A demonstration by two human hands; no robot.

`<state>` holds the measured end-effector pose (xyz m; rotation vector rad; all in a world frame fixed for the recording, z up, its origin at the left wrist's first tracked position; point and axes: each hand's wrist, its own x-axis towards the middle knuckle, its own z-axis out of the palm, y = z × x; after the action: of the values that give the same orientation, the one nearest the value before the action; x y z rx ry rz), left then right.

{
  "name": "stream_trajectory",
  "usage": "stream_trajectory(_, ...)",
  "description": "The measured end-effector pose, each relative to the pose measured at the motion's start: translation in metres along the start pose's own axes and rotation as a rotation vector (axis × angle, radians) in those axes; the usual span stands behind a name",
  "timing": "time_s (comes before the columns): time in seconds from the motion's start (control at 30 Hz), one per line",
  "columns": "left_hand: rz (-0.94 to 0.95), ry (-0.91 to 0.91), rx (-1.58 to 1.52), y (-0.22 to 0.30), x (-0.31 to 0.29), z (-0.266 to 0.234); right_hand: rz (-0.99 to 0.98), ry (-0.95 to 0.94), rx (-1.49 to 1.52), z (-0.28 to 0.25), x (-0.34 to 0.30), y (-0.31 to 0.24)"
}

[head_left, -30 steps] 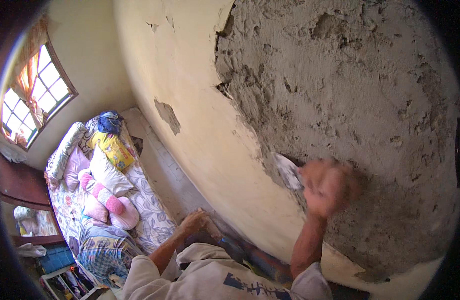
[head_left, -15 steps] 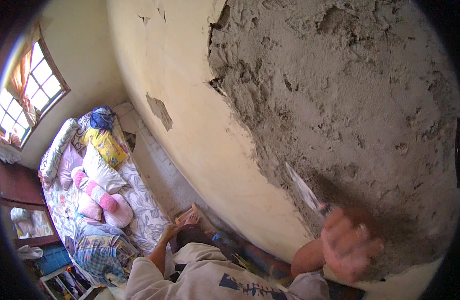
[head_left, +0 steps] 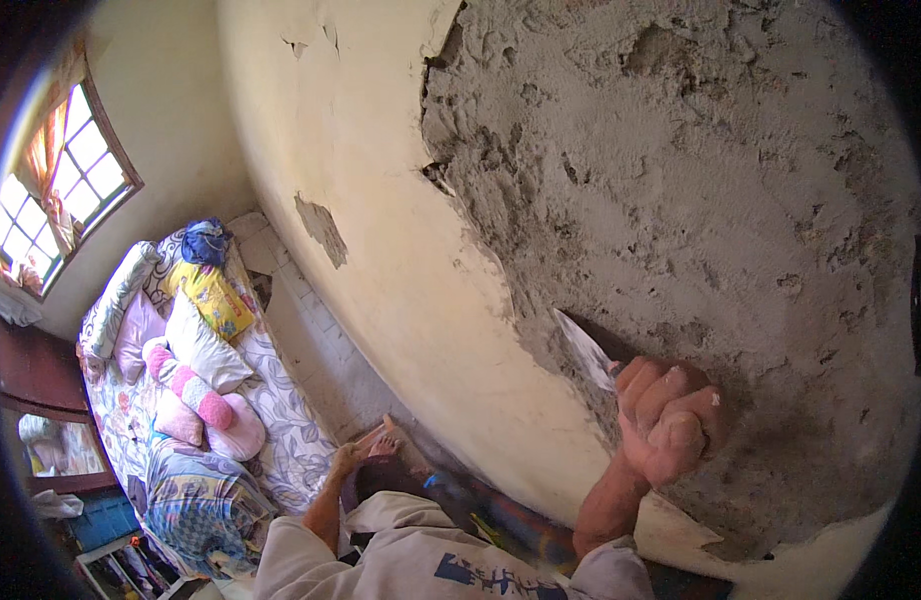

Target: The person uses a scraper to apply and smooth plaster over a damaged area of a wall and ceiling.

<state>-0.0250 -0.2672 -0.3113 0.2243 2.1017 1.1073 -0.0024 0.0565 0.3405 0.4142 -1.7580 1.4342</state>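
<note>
My right hand point(head_left: 673, 408) is a fist round the handle of a trowel point(head_left: 587, 350). Its narrow, pointed metal blade lies against or just off the wall, at the border of a rough grey patch point(head_left: 661, 220) and cream paint point(head_left: 451, 370). The handle is hidden in my fingers. Low by my leg, my left hand point(head_left: 347, 460) is closed near a thin light-brown edge point(head_left: 373, 433), beside a bare foot point(head_left: 386, 446). What the left fingers hold is too small to make out.
On the left stands a bed point(head_left: 291, 440) with pillows, a pink-and-white bolster point(head_left: 188, 385) and crumpled cloth. A narrow strip of tiled floor point(head_left: 316, 330) runs between bed and wall. A barred window point(head_left: 76, 170) with a curtain is at far left, above a dark cabinet point(head_left: 41, 375).
My right hand has moved up and slightly left along the wall with the trowel, whose tip now sits higher on the patch's border. My left hand has barely moved.
</note>
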Motion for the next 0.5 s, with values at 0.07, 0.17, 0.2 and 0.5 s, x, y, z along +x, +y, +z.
stream_trajectory(0.07,0.029,0.038,0.052,0.035,-0.02,-0.015,0.031,-0.056,-0.036,-0.004,-0.006,-0.017)
stream_trajectory(0.17,0.007,-0.143,0.205,0.04,-0.02,-0.027,-0.101,-0.158,-0.086,0.01,0.006,-0.045)
stream_trajectory(0.2,-0.023,-0.126,0.21,0.041,-0.022,-0.028,-0.12,-0.151,-0.096,0.013,0.006,-0.045)
stream_trajectory(0.5,-0.014,-0.048,0.098,-0.002,-0.018,-0.031,-0.018,0.054,0.619,-0.008,-0.009,-0.031)
